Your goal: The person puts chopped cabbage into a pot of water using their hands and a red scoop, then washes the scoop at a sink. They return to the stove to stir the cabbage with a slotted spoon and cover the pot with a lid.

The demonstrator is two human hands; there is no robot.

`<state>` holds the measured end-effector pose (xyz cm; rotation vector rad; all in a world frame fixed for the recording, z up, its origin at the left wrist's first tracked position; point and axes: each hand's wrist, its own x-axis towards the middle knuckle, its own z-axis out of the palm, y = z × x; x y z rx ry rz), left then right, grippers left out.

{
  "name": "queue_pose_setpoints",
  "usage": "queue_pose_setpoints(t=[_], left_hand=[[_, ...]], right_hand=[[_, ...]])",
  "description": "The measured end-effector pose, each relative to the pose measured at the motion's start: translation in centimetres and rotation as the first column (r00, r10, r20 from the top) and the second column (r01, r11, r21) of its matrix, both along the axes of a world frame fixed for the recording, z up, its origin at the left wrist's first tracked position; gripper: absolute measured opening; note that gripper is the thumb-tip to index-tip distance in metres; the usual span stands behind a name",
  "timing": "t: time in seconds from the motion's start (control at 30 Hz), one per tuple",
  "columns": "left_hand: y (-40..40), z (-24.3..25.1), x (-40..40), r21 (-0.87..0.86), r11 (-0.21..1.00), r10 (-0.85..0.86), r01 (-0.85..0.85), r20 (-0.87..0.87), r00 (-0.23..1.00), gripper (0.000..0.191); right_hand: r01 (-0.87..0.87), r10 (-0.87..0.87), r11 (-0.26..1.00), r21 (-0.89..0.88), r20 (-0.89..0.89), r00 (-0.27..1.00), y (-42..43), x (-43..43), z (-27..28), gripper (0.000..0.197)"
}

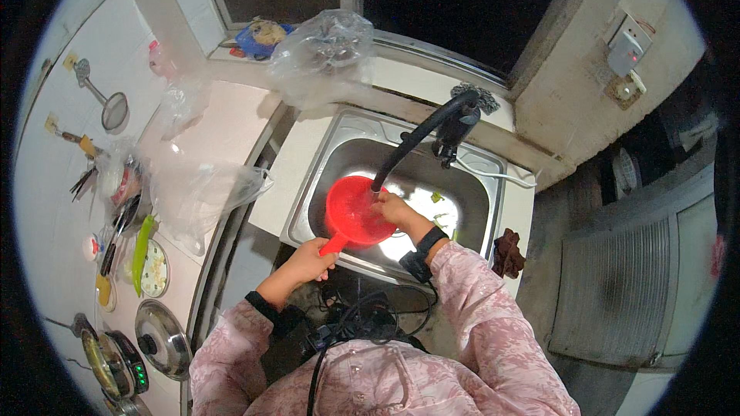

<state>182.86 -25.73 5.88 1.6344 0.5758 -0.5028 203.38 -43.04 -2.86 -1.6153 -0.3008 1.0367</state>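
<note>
My left hand [307, 263] is closed around the handle of a red plastic dipper [352, 214], held over the stainless steel sink [485, 202]. The end of the black faucet spout [413, 141] hangs above the dipper's far side. My right hand [390, 211] reaches over the dipper's right rim, its fingertips inside the bowl under the spout. Whether those fingers hold anything cannot be made out. Green scraps [437, 197] lie in the sink to the right of the dipper.
Clear plastic bags [324, 52] sit by the window and on the left counter. Farther down the left counter are a long green pepper [142, 254], a patterned plate [155, 268] and a glass lid [165, 338]. A brown cloth [509, 253] lies at the sink's right.
</note>
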Motion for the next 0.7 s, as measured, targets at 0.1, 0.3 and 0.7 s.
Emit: queue_pose_setpoints(t=[0.1,0.3,0.7], left_hand=[[-0.1,0.1,0.2,-0.003,1.000,-0.005,0.005,0.001,1.000,0.036],[-0.2,-0.5,0.2,0.015,1.000,-0.017,0.017,-0.033,0.999,0.038],[-0.9,-1.2,-0.2,0.041,0.998,-0.038,0.039,-0.014,0.999,0.040]], right_hand=[[0.012,-0.012,1.000,-0.003,-0.042,0.999,0.1,0.3,-0.6,0.030],[0.092,-0.092,0.996,-0.010,-0.017,0.996,1.1,0.7,-3.6,0.015],[0.184,-0.185,0.982,0.048,0.030,0.982,2.4,0.4,-2.2,0.008]])
